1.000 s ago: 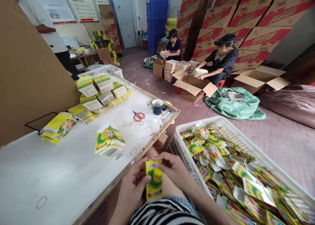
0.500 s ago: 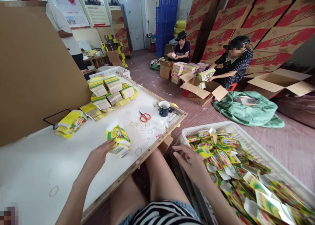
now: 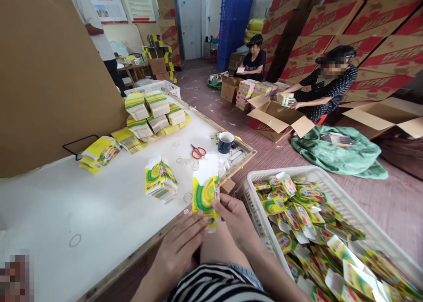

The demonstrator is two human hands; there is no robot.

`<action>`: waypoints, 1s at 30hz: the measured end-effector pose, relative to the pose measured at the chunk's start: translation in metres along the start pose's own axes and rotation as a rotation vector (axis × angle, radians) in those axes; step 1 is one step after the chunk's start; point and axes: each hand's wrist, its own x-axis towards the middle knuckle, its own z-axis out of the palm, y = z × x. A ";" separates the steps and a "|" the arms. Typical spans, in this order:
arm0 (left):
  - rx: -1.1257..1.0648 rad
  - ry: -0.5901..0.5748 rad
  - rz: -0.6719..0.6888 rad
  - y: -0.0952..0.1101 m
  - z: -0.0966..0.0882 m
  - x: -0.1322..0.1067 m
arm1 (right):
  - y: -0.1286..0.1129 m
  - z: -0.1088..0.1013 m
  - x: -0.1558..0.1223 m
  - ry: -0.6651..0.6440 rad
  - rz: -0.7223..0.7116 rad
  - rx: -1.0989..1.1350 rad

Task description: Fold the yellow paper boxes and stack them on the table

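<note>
A yellow and green folding carton [image 3: 205,192] with a white flap at its top stands over my lap, past the table's front edge. My right hand [image 3: 235,216] is closed on its lower right edge, thumb in front. At the lower left corner, the fingers of my left hand [image 3: 187,238] lie together against the carton, the thumb hidden. To the left, a small stack of flat cartons [image 3: 161,180] rests on the white tabletop [image 3: 109,214]. A white crate [image 3: 322,172] full of loose yellow and green cartons [image 3: 307,222] stands to my right.
Bundled cartons [image 3: 152,112] are piled at the table's far end. Red-handled scissors [image 3: 198,152], a dark mug [image 3: 225,143] and rubber bands [image 3: 187,198] lie near the right edge. Beyond, two seated people handle small boxes beside an open cardboard box [image 3: 276,119] and a green sack [image 3: 337,152].
My left hand has left the small stack and moved right and down. My right hand has come left from beside the crate. A carton is now between both hands.
</note>
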 end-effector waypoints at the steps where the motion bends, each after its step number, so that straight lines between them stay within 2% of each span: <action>1: -0.106 0.078 -0.112 0.002 0.006 0.000 | 0.001 -0.002 -0.001 -0.003 -0.004 -0.005; 4: -0.620 0.367 -0.506 0.001 0.016 0.005 | 0.009 -0.003 -0.008 -0.015 0.019 0.021; 5: -0.821 0.385 -0.622 0.000 0.018 0.007 | 0.014 -0.001 -0.011 -0.025 0.034 0.056; 6: -0.986 0.366 -0.714 -0.002 0.019 0.009 | 0.018 0.002 -0.013 -0.038 0.044 0.102; 8: -1.189 0.253 -0.821 -0.007 0.021 0.012 | 0.027 0.008 -0.017 -0.068 0.039 0.206; 10: -1.290 0.176 -0.795 -0.009 0.023 0.014 | 0.035 0.011 -0.018 -0.074 0.022 0.275; 13: -1.377 0.165 -0.697 -0.010 0.027 0.014 | 0.040 0.012 -0.019 -0.049 0.018 0.319; 16: -1.357 0.229 -0.720 -0.010 0.028 0.015 | 0.040 0.010 -0.020 -0.037 0.018 0.332; 18: -1.343 0.258 -0.747 -0.010 0.028 0.016 | 0.037 0.007 -0.020 -0.024 0.010 0.237; 23: -1.312 0.302 -0.791 -0.012 0.026 0.021 | 0.025 0.004 -0.019 0.025 -0.028 -0.161; 27: -1.251 0.354 -0.846 -0.012 0.032 0.024 | 0.028 0.006 -0.021 0.027 -0.032 -0.203; 30: -1.172 0.399 -0.870 -0.009 0.036 0.024 | 0.035 0.006 -0.022 0.078 -0.025 -0.215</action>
